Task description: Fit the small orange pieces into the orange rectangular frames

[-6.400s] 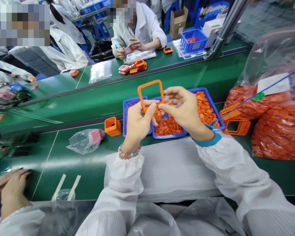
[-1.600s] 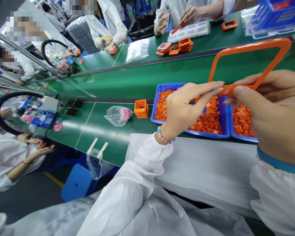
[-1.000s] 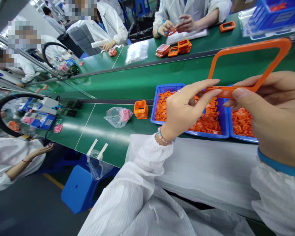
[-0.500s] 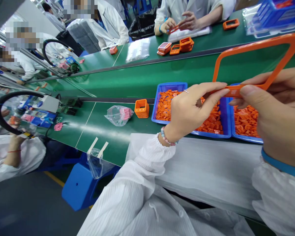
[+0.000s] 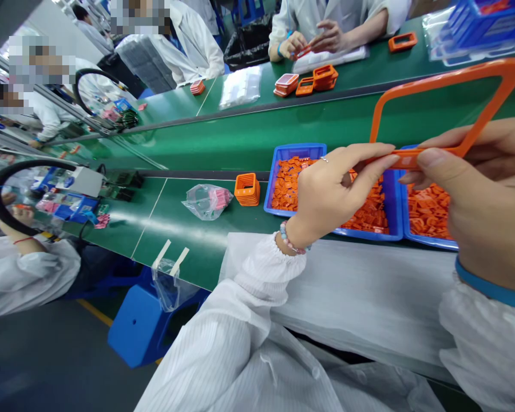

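Note:
An orange plastic frame (image 5: pixel 438 86) with rounded corners is held up in front of me, above the blue trays. My right hand (image 5: pixel 489 189) grips its lower bar between thumb and fingers. At the left end of that bar, my left hand (image 5: pixel 330 183) pinches with thumb and forefinger; whether a small part is also between those fingertips is hidden. Below the hands stand a blue tray (image 5: pixel 269 197) and a second blue tray (image 5: pixel 429 243), both filled with small orange plastic pieces (image 5: pixel 285 186). White sheeting (image 5: pixel 369 286) covers the table edge under my wrists.
Left of the trays are a stack of orange frames (image 5: pixel 247 190) and a clear bag with pink pieces (image 5: pixel 208 201). A blue stool (image 5: pixel 137 326) stands below the table. Across the green line, a co-worker's hands (image 5: pixel 313 43) handle an orange part. Another person sits at far left.
My hands and the orange frame stay almost still. At far left, the other person's arm has shifted, and something blue now shows near the pink pieces there.

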The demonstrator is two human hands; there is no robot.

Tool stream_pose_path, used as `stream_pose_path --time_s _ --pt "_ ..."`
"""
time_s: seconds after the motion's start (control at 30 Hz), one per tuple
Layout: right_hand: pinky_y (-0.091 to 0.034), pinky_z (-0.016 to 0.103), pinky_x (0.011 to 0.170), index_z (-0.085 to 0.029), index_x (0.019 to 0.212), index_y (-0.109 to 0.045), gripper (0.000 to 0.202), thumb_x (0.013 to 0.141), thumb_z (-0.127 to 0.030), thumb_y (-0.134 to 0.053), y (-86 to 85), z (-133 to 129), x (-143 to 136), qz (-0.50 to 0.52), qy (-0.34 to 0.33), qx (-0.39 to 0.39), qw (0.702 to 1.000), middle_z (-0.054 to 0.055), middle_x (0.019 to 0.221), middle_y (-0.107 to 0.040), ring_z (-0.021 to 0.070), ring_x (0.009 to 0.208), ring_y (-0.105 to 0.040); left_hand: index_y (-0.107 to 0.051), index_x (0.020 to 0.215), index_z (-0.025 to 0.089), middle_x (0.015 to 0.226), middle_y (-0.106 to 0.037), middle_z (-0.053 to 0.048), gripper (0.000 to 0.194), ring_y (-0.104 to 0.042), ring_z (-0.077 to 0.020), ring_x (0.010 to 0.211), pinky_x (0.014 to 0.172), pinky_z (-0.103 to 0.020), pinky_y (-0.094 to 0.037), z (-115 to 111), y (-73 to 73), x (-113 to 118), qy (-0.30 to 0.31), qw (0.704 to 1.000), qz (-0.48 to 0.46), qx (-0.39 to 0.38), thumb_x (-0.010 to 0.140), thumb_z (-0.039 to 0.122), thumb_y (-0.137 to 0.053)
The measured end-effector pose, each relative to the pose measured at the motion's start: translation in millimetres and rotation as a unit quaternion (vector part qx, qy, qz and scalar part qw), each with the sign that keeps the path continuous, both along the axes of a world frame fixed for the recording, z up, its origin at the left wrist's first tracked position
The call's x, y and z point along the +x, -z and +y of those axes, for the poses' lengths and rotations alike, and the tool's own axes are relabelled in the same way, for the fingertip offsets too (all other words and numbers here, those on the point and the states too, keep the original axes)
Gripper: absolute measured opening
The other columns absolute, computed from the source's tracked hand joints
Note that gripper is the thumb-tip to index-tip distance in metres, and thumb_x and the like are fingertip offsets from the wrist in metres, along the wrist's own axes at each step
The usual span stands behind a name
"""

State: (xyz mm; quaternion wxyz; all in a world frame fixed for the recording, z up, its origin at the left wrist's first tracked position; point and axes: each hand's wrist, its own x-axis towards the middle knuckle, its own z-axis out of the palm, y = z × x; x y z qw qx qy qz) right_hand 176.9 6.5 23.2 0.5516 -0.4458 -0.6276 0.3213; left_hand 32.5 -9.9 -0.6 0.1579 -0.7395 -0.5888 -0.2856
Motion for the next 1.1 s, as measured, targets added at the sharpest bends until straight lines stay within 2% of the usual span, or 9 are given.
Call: stream_pose_path --time_s 0.17,0.27,0.5,0.77,0.87,1.03,1.1 --pt "-0.052 0.034 0.068 -0.017 0.086 -0.072 0.011 0.078 -0.023 -0.076 2.3 0.8 0.3 0.006 -0.003 0.01 1.0 0.003 0.076 -0.067 0.014 0.067 -0.064 -0.079 0.112 0.015 0.097 -0.077 -0.002 0.069 -0.074 -0.0051 0.076 0.058 -0.012 -0.043 -1.4 -3.8 -0.3 -0.012 0.999 0.052 0.004 0.102 0.023 -0.011" --pt "-0.052 0.034 0.068 -0.017 0.087 -0.072 0.011 0.078 -0.022 -0.076 2.5 0.9 0.0 0.007 -0.005 0.012 1.0 0.004 0.076 -0.067 0.0142 0.067 -0.064 -0.078 0.114 0.015 0.097 -0.077 -0.002 0.067 -0.075 -0.0061 0.076 0.058 -0.012 -0.043 -1.6 -4.7 -0.1 -0.009 0.997 0.076 -0.006 0.102 0.021 -0.013" --pt "-0.053 0.035 0.068 -0.017 0.087 -0.072 0.011 0.079 -0.023 -0.076 1.5 1.0 1.1 -0.003 -0.004 0.008 1.0 0.004 0.076 -0.067 0.0142 0.067 -0.064 -0.079 0.11 0.014 0.093 -0.077 -0.003 0.056 -0.074 -0.0067 0.072 0.056 -0.014 -0.047 -0.3 -2.2 0.6 0.041 0.997 -0.038 0.045 0.103 0.023 -0.023" --pt "-0.053 0.036 0.068 -0.019 0.089 -0.075 0.013 0.08 -0.027 -0.079 7.5 2.2 3.0 0.005 -0.006 0.028 1.0 0.004 0.078 -0.07 0.0154 0.067 -0.065 -0.079 0.109 0.014 0.093 -0.076 -0.002 0.061 -0.073 -0.0058 0.072 0.056 -0.013 -0.044 -0.9 -4.0 0.2 0.007 1.0 0.004 0.019 0.103 0.024 -0.019" --pt "-0.052 0.036 0.067 -0.019 0.089 -0.075 0.013 0.08 -0.026 -0.079 7.4 2.5 2.5 0.003 -0.005 0.026 1.0 0.004 0.078 -0.07 0.0151 0.067 -0.065 -0.078 0.112 0.014 0.096 -0.076 -0.003 0.063 -0.074 -0.0066 0.075 0.057 -0.014 -0.045 -1.0 -3.4 0.2 0.016 1.0 0.013 0.005 0.103 0.024 -0.017" --pt "-0.053 0.037 0.069 -0.019 0.089 -0.074 0.014 0.08 -0.029 -0.079 5.9 1.1 2.3 0.0 0.0 0.019 1.0 0.004 0.079 -0.07 0.0157 0.068 -0.066 -0.078 0.111 0.016 0.093 -0.075 -0.003 0.052 -0.072 -0.0076 0.075 0.059 -0.018 -0.049 0.7 1.5 0.0 0.062 0.992 -0.106 0.043 0.105 0.029 -0.028" --pt "-0.053 0.038 0.069 -0.019 0.09 -0.074 0.015 0.08 -0.03 -0.079 5.7 0.4 2.3 0.0 0.001 0.019 1.0 0.004 0.079 -0.07 0.0159 0.068 -0.066 -0.077 0.112 0.017 0.094 -0.075 -0.004 0.05 -0.071 -0.0083 0.076 0.06 -0.019 -0.049 2.2 4.4 -0.3 0.067 0.989 -0.13 0.035 0.106 0.029 -0.03"
